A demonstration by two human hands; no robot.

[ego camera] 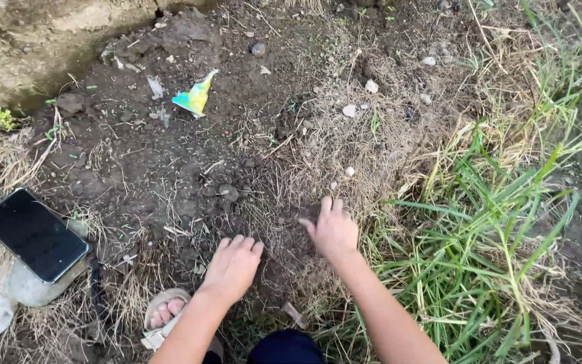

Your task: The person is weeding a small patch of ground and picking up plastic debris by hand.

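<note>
I look down at bare soil covered with dry grass roots. My left hand rests palm down on the dirt, fingers together and curled over dry stalks. My right hand lies a little further forward on the matted dry grass, fingers bent into it. Whether either hand grips a tuft cannot be seen. Green grass blades grow just right of my right hand. My sandalled foot shows below the left hand.
A dark phone lies screen up on a flat stone at the left. A green and yellow wrapper scrap lies on the soil ahead. Small pebbles are scattered further out. A stone wall borders the top left.
</note>
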